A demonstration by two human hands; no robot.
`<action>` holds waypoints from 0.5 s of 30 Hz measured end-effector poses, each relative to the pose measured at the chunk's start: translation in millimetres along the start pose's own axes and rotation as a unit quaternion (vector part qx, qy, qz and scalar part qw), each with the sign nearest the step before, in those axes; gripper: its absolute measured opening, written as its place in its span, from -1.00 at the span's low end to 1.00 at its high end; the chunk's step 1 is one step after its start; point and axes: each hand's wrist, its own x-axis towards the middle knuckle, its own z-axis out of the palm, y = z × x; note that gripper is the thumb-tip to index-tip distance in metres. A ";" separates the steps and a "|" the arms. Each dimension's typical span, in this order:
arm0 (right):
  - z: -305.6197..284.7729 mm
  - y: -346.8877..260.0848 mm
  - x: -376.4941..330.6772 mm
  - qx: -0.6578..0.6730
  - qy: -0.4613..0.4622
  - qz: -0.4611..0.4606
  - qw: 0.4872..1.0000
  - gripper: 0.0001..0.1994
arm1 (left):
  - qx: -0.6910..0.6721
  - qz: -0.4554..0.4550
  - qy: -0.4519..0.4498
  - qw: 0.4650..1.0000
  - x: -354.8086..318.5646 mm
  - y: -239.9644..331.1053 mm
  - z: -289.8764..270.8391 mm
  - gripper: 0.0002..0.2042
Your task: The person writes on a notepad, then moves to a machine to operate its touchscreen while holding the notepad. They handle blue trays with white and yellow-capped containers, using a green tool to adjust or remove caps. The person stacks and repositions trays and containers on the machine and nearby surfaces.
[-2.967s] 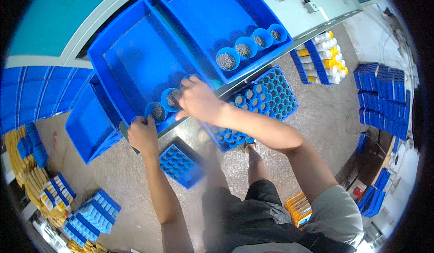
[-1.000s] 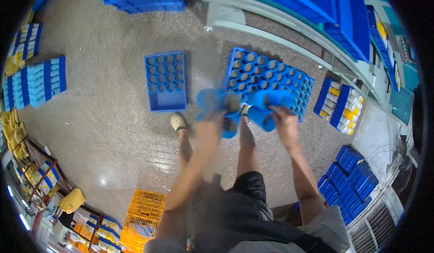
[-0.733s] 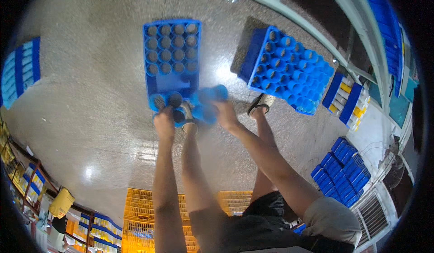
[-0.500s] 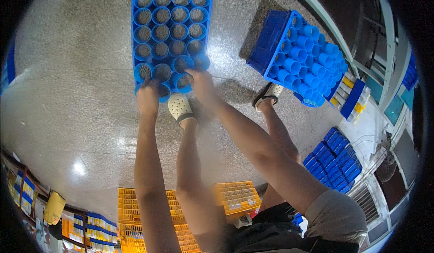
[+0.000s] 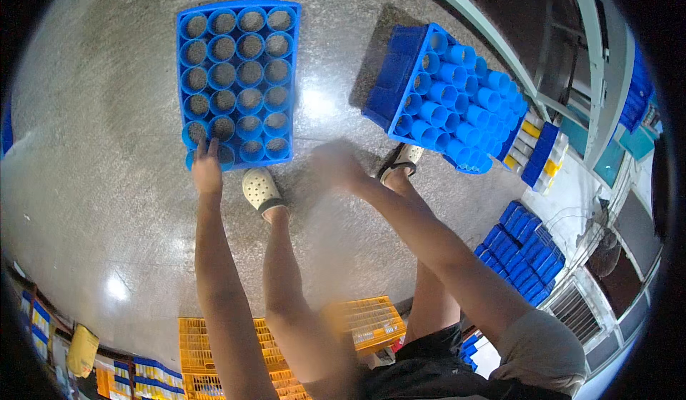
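Note:
A blue crate point(image 5: 294, 86) stands on the floor, holding rows of round blue cups point(image 5: 222, 75) filled with grey granular material. My left hand point(image 5: 207, 173) is at the crate's near left corner, its fingers at the rims of the nearest cups point(image 5: 226, 157) and gripping there. The hand partly covers these cups, and I cannot make out exactly which rims are pinched. My right hand point(image 5: 337, 166) is off the crate, over the floor to its right. It is smeared by motion, so its fingers do not show clearly.
To the right, a dark blue crate point(image 5: 389, 78) is packed with several stacked blue cups point(image 5: 443, 93). My pale clogs point(image 5: 261, 187) stand near both crates. Yellow crates point(image 5: 368, 321) are behind my legs, and blue crates point(image 5: 520, 250) are piled at the right.
My right hand has let go of the near right cups and moved right, away from the crate. Those cups now sit level in the crate. My left hand stays at the near left cups.

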 end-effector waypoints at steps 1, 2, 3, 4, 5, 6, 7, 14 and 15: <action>-0.9 17.7 -4.1 0.002 -0.011 0.012 1.000 -0.69 | 0.013 0.024 0.026 0.999 -2.1 2.5 9.0 -0.57; -5.9 37.7 -19.8 0.045 0.001 0.037 0.998 -0.71 | 0.035 0.026 0.028 0.999 -6.2 4.2 16.3 -0.55; -11.2 54.6 -40.0 0.090 0.009 0.057 0.994 -0.72 | 0.074 0.010 -0.005 0.997 -11.4 8.5 23.4 -0.53; -18.6 69.7 -60.3 0.134 0.018 0.076 0.988 -0.72 | 0.071 -0.015 -0.026 0.997 -13.6 14.8 29.7 -0.45; -27.6 82.0 -81.9 0.162 0.029 0.091 0.982 -0.72 | 0.133 -0.009 -0.025 0.991 -21.7 22.3 32.3 -0.45; -33.9 86.6 -109.1 0.215 0.054 0.081 0.972 -0.71 | 0.201 -0.004 -0.027 0.979 -31.0 31.9 32.6 -0.45; -42.4 89.0 -137.8 0.201 0.050 0.121 0.971 -0.71 | 0.273 0.006 0.000 0.962 -37.8 39.2 28.2 -0.44; -127.3 117.2 -333.3 0.422 0.159 0.208 0.868 -0.66 | 0.102 0.092 -0.345 0.928 -125.0 165.8 -80.5 -0.66; -157.2 137.8 -347.5 0.495 0.104 0.331 0.796 -0.65 | 0.194 0.130 -0.261 0.937 -143.6 194.2 -107.6 -0.66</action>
